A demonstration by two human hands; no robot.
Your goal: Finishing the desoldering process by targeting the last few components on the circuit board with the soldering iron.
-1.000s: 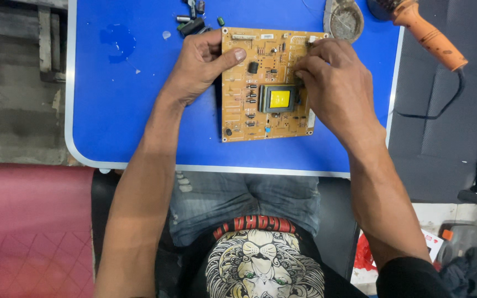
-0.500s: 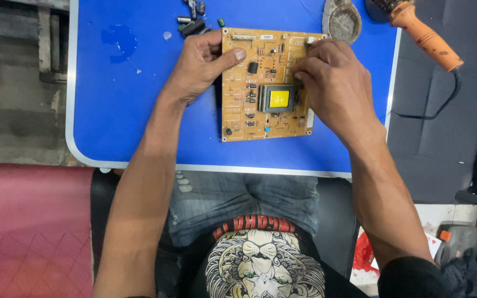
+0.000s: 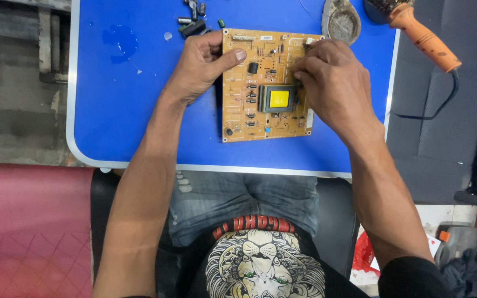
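Steadying a tan rectangular printed circuit board [image 3: 265, 85] flat on a blue tabletop with a pale rim [image 3: 139, 110]. Head view only.

Left hand [image 3: 200, 69]: gripping the board's left edge near its far corner, thumb laid across the top face, remaining fingers curled beside and under the edge.

Right hand [image 3: 335, 85]: fingers bunched and pressed down onto the board's right part, beside a black-framed transformer with a yellow top [image 3: 278, 99]; fingertips pinched together as if on a small part, though whatever lies between them hidden by the knuckles, so grasp uncertain.

Board position: centre of the tabletop, square to the near edge, component side up, directly above the seated person's knees.

Surroundings: small dark loose components [image 3: 194, 22] scattered just beyond the left hand; round grey dish of residue [image 3: 340, 22] touching or nearly touching the board's far right corner; orange-handled heating tool [image 3: 423, 38] lying off the table's right edge, black cord [image 3: 443, 102] trailing down.

Step judged: working a small component at the board's right side while holding the board still. Next move judged to call for a firm left-hand brace and a fine, vertical fingertip pull or push, avoiding neighbouring parts.
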